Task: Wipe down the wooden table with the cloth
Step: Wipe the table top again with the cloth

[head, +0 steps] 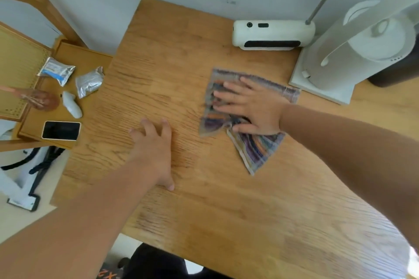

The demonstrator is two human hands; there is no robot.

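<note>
Right, the wiping is well under way: the right hand point(251, 106) presses flat, fingers point(229, 95) spread straight, on the thin striped cloth point(256, 149) lying rumpled right of centre on the grainy wooden bench point(181, 52). The left hand point(154, 142) braces on bare wood, fingers loosely apart, holding nothing. Next, I'd judge, comes a sweep toward the unwiped left side.

Nothing here can be read for certain.
Orange characters on the dark item point(109, 275) at the bottom edge are cut off; print on the blue-and-white foil packet point(56, 70) is too blurred.
</note>
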